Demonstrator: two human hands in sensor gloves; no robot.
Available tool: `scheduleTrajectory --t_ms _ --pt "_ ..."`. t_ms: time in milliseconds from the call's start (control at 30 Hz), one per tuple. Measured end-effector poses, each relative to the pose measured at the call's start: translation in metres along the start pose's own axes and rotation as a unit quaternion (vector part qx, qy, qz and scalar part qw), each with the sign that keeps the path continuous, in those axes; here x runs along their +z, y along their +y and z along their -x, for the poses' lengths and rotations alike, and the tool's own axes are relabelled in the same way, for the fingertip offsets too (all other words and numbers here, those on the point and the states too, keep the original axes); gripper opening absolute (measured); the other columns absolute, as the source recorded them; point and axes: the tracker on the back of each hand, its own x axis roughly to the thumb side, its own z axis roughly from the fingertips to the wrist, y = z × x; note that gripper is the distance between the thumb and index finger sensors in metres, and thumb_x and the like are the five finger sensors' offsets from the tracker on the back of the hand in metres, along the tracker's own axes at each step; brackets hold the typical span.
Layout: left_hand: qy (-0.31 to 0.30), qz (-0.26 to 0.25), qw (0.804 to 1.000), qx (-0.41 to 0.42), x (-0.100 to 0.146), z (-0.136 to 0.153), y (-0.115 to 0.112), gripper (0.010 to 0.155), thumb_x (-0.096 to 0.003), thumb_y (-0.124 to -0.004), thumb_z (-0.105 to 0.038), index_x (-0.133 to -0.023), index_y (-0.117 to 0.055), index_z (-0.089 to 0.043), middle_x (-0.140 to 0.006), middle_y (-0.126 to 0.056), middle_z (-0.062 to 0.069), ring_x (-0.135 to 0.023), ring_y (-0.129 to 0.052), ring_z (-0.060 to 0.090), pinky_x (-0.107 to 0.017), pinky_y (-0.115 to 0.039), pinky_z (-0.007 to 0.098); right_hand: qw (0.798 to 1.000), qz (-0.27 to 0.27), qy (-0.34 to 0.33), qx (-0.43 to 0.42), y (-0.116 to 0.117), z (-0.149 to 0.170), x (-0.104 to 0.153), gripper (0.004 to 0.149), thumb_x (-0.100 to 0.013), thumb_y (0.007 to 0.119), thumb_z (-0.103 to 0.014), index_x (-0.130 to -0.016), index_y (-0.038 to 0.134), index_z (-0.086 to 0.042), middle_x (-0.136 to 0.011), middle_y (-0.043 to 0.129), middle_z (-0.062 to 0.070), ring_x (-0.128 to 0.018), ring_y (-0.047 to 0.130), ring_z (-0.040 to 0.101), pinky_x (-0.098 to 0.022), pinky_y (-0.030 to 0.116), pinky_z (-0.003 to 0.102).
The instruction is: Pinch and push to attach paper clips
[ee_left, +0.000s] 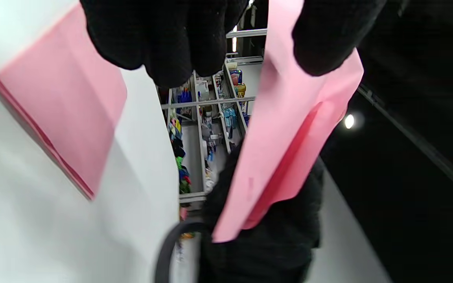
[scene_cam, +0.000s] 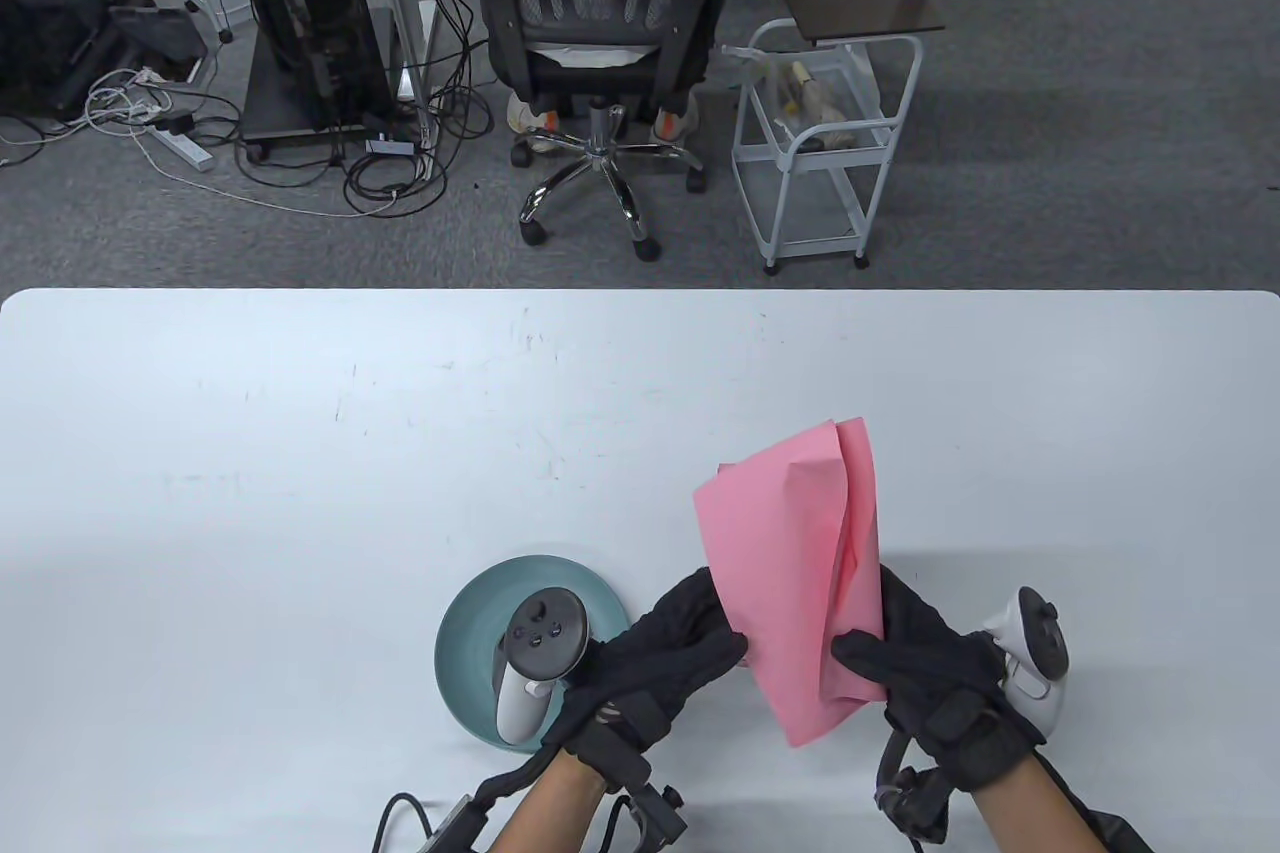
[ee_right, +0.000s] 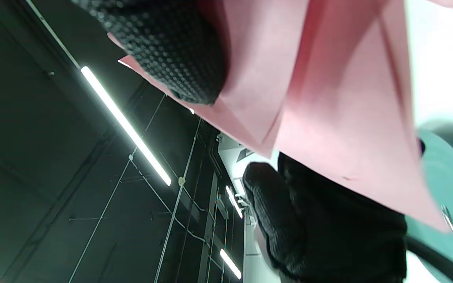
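Pink paper sheets (scene_cam: 800, 573), several, loosely bunched and partly folded: held raised above the near right part of the white table (scene_cam: 300, 453), between both gloved hands. The left edge is gripped by the left hand (scene_cam: 660, 663), fingers closed over the paper; in the left wrist view a fingertip (ee_left: 325, 39) is seen pressed on the pink sheets (ee_left: 285, 129), with a second pink sheet end (ee_left: 65, 102) showing at the left against the table. The lower right edge is pinched by the right hand (scene_cam: 930, 673), thumb laid across the front face; in the right wrist view a gloved finger (ee_right: 171, 51) is seen lying on the sheets (ee_right: 328, 98), whose layers fan apart. A teal bowl (scene_cam: 470, 633) is set on the table just left of the left hand, partly covered by that hand's tracker (scene_cam: 535, 663). One paper clip (ee_right: 446, 216) is visible in the bowl in the right wrist view. An office chair (scene_cam: 600, 43) and a white cart (scene_cam: 820, 143) stand beyond the table.
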Motion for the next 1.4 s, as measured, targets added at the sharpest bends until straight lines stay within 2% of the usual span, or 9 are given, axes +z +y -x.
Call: scheduleTrajectory --t_ms 100,200,300,567,800,1033,1200,1300,1400 --pt "0.008 0.001 0.998 0.062 0.000 0.008 -0.001 0.081 -0.0605 -0.084 -0.044 -0.118 -0.041 -0.006 -0.109 -0.075 0.009 -0.095 -0.085 0.032 -0.073 -0.072 0.052 0.999 -0.023 0.017 -0.025 0.005 0.008 -0.002 0.071 -0.057 0.085 -0.024 -0.114 0.044 -0.015 -0.097 0.078 0.011 -0.076 0.089 0.032 -0.052 0.080 0.042" --pt "0.008 -0.030 0.997 0.076 0.002 0.010 0.003 0.074 -0.0607 -0.085 -0.037 -0.116 -0.046 -0.008 -0.105 -0.081 0.005 -0.094 -0.087 0.028 -0.073 -0.072 0.052 0.997 -0.054 0.036 -0.035 0.009 0.015 -0.004 0.070 -0.058 0.084 -0.025 -0.114 0.043 -0.015 -0.100 0.076 0.013 -0.079 0.087 0.033 -0.054 0.078 0.044" --pt "-0.001 -0.060 0.996 0.067 0.004 0.008 0.008 0.066 -0.0604 -0.086 -0.032 -0.113 -0.054 -0.010 -0.091 -0.091 -0.006 -0.085 -0.095 0.021 -0.071 -0.075 0.048 0.995 -0.076 0.044 -0.040 0.011 0.019 -0.004 0.072 -0.059 0.083 -0.028 -0.115 0.041 -0.015 -0.104 0.070 0.016 -0.085 0.081 0.037 -0.058 0.075 0.048" --pt "-0.022 -0.117 0.992 -0.034 0.017 -0.007 0.021 0.064 -0.0593 -0.087 -0.029 -0.112 -0.057 -0.011 -0.089 -0.092 -0.004 -0.081 -0.097 0.021 -0.069 -0.077 0.047 0.989 -0.122 0.044 -0.070 0.009 0.022 -0.002 0.075 -0.062 0.078 -0.039 -0.118 0.035 -0.014 -0.112 0.056 0.023 -0.095 0.067 0.047 -0.065 0.064 0.057" --pt "-0.049 -0.161 0.974 -0.150 0.028 -0.018 0.026 0.062 -0.0577 -0.089 -0.028 -0.111 -0.061 -0.013 -0.087 -0.094 -0.004 -0.077 -0.100 0.020 -0.067 -0.079 0.046 0.994 -0.083 0.029 -0.062 -0.006 0.019 0.002 0.068 -0.065 0.068 -0.045 -0.118 0.041 -0.012 -0.111 0.060 0.025 -0.094 0.067 0.049 -0.065 0.063 0.058" --pt "-0.100 -0.176 0.943 -0.264 0.031 -0.020 0.016 0.060 -0.0556 -0.091 -0.028 -0.108 -0.065 -0.016 -0.086 -0.096 -0.006 -0.077 -0.101 0.019 -0.067 -0.080 0.045 0.996 -0.019 0.001 0.087 -0.016 0.008 0.003 0.063 -0.062 0.076 -0.040 -0.113 0.052 -0.011 -0.105 0.070 0.020 -0.092 0.072 0.045 -0.064 0.064 0.058" --pt "-0.122 -0.148 0.929 -0.316 0.029 -0.017 0.010 0.059 -0.0535 -0.093 -0.029 -0.106 -0.068 -0.019 -0.084 -0.098 -0.007 -0.077 -0.101 0.019 -0.067 -0.080 0.045 0.981 0.044 -0.010 0.188 -0.020 0.004 0.005 0.046 -0.059 0.078 -0.023 -0.104 0.069 -0.014 -0.096 0.083 0.014 -0.085 0.081 0.040 -0.063 0.067 0.057" --pt "-0.122 -0.121 0.927 -0.334 0.028 -0.013 0.011 0.060 -0.0536 -0.093 -0.030 -0.107 -0.067 -0.018 -0.085 -0.098 -0.007 -0.079 -0.100 0.019 -0.068 -0.079 0.046 0.979 0.033 -0.006 0.200 -0.025 0.006 0.005 0.041 -0.059 0.078 -0.020 -0.099 0.076 -0.016 -0.093 0.086 0.013 -0.084 0.083 0.040 -0.062 0.067 0.057" --pt "-0.119 -0.094 0.934 -0.322 0.026 -0.010 0.012 0.063 -0.0541 -0.092 -0.031 -0.109 -0.064 -0.017 -0.088 -0.096 -0.005 -0.082 -0.098 0.021 -0.069 -0.077 0.048 0.981 0.009 -0.004 0.193 -0.030 0.009 0.004 0.040 -0.058 0.080 -0.019 -0.098 0.079 -0.016 -0.094 0.086 0.014 -0.085 0.082 0.041 -0.063 0.066 0.058"
